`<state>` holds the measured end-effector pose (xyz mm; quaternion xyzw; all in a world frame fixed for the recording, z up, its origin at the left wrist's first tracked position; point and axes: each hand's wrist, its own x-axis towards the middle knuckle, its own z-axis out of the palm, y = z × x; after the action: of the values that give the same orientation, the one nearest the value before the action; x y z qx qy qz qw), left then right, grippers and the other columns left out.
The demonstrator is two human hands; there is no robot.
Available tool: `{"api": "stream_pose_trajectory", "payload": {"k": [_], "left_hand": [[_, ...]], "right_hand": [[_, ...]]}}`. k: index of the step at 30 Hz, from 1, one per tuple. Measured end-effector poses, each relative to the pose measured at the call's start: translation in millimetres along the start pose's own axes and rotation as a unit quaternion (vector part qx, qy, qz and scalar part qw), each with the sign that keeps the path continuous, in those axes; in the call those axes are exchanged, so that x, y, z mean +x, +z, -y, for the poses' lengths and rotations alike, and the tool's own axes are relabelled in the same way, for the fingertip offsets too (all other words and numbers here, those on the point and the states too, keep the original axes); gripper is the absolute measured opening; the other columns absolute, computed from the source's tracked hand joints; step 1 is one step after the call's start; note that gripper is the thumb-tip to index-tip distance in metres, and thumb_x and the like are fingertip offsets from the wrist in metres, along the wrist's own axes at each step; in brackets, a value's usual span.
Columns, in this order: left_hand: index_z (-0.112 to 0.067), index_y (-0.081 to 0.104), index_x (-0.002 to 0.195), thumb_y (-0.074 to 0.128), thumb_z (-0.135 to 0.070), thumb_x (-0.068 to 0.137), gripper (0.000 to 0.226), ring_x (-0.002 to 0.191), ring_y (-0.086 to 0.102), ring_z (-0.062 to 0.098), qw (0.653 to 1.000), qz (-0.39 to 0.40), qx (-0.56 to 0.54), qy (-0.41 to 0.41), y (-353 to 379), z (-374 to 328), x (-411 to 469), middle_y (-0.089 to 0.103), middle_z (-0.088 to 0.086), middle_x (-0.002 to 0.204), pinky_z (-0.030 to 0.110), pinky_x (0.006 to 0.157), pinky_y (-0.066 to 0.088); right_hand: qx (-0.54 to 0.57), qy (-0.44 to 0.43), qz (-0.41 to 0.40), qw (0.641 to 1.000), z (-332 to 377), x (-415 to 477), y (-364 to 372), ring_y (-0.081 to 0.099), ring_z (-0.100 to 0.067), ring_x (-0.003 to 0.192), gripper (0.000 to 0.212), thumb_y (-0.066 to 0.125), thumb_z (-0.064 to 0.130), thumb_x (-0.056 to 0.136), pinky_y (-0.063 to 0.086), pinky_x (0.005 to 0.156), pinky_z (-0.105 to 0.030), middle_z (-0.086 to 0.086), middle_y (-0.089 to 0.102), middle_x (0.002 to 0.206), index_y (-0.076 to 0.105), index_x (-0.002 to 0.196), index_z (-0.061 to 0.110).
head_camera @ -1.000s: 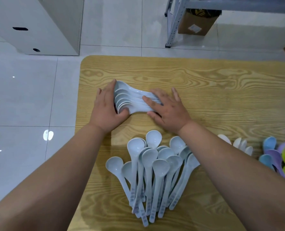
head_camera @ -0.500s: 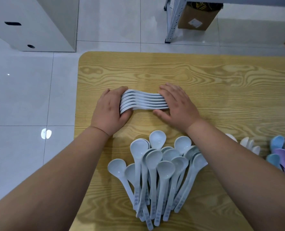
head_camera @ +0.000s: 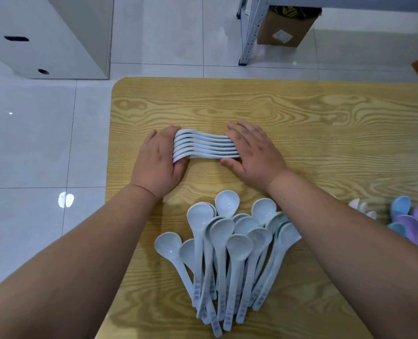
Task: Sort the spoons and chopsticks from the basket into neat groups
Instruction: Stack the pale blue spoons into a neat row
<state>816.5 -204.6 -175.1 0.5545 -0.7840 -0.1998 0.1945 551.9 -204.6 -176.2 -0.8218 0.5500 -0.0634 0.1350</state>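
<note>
A row of several white soup spoons (head_camera: 203, 146) stands on edge on the wooden table (head_camera: 301, 113), nested side by side with bowls to the left. My left hand (head_camera: 157, 160) cups the bowl ends. My right hand (head_camera: 254, 152) presses flat against the handle ends, so the row is squeezed between both palms. Nearer to me lies a fanned pile of several pale blue spoons (head_camera: 227, 253), bowls away from me, handles toward me.
Small white spoons (head_camera: 361, 207) and coloured spoons in blue, purple and green (head_camera: 413, 221) lie at the right edge. The table's left edge drops to a tiled floor. A white cabinet (head_camera: 44, 33), a metal rack leg (head_camera: 246, 33) and a cardboard box (head_camera: 286, 25) stand beyond.
The white spoons went from a loose tilted bundle to a straight row on edge. Both hands closed in on its two ends and now hold it squared up.
</note>
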Motion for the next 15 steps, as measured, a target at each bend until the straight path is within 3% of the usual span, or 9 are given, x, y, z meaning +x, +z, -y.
{"api": "stream_pose_trajectory", "payload": {"k": [4,9,13,15], "left_hand": [[-0.004,0.043,0.139,0.051,-0.035,0.093,0.057,0.118,0.053,0.034,1.0,0.014,-0.001,-0.008,-1.9,-2.5,-5.0,0.058,0.016,0.127,0.054,0.117,0.027],[-0.008,0.042,0.143,0.051,-0.046,0.083,0.072,0.114,0.048,0.03,0.998,0.052,-0.034,-0.03,-15.1,-13.7,-12.7,0.054,0.014,0.123,0.046,0.103,0.041],[-0.01,0.039,0.149,0.051,-0.048,0.08,0.079,0.119,0.049,0.035,0.996,0.082,0.0,-0.021,-24.2,-19.3,-11.6,0.053,0.017,0.129,0.047,0.106,0.04],[-0.009,0.037,0.148,0.06,-0.042,0.082,0.077,0.121,0.049,0.032,0.997,0.075,-0.004,-0.037,-28.3,-24.6,-11.3,0.048,0.017,0.134,0.043,0.104,0.04]], "right_hand": [[-0.003,0.009,0.047,0.999,4.7,0.2,-6.7,0.02,-0.026,0.151,0.08,0.03,0.066,0.092,0.008,0.124,-0.041,-0.006,0.033,0.16,0.039,0.149,0.011],[-0.035,0.022,0.117,0.992,16.3,-6.8,-21.5,-0.001,-0.019,0.155,0.088,0.009,0.069,0.086,-0.002,0.125,-0.047,0.0,0.011,0.168,0.019,0.158,0.019],[-0.02,0.057,0.129,0.99,27.8,-9.5,-27.3,-0.004,-0.019,0.155,0.076,0.033,0.056,0.098,-0.003,0.124,-0.049,0.001,0.007,0.168,0.01,0.16,0.019],[-0.018,0.066,0.124,0.99,33.6,-7.6,-29.0,-0.002,-0.021,0.155,0.076,0.039,0.052,0.099,-0.002,0.124,-0.048,-0.002,0.008,0.168,0.01,0.16,0.017]]}}
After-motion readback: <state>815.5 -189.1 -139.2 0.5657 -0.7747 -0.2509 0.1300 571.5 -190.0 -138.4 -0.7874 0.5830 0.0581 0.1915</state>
